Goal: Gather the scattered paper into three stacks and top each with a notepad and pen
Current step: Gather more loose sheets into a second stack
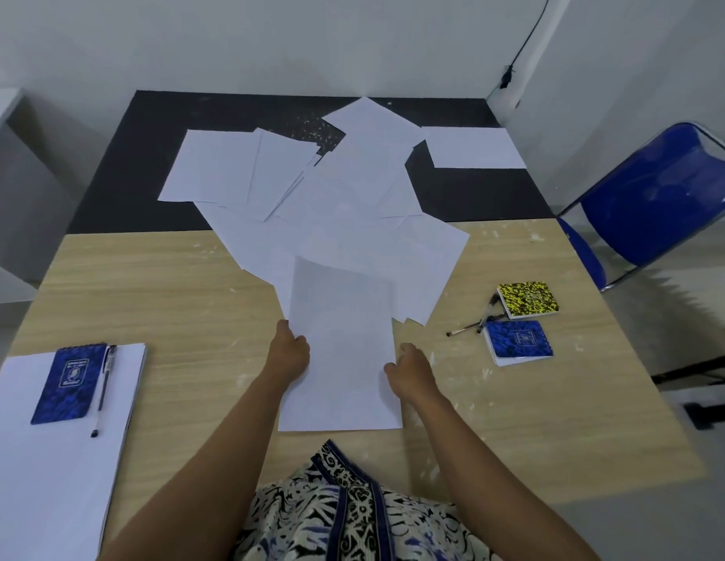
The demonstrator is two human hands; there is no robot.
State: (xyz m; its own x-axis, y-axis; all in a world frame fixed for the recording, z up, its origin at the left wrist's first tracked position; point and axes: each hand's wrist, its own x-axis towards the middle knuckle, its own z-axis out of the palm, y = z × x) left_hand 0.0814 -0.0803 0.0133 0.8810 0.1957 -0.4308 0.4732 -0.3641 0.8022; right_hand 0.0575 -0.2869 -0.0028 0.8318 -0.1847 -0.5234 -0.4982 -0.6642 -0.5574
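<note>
A white sheet of paper (pixel 342 358) lies in front of me near the table's front edge. My left hand (pixel 290 352) grips its left edge and my right hand (pixel 409 370) grips its right edge. Beyond it, several loose sheets (pixel 344 188) lie scattered and overlapping across the table. At the left, a paper stack (pixel 49 459) carries a blue notepad (pixel 69 384) with a pen (pixel 103 390) beside it. On the right lie a yellow-black notepad (pixel 527 299), a second blue notepad (pixel 517 342) and two crossed pens (pixel 480 319).
The table has a light wood front part (pixel 170 297) and a black back part (pixel 122 155). A single sheet (pixel 476 147) lies at the back right. A blue folding chair (pixel 660 204) stands right of the table. White walls close the back.
</note>
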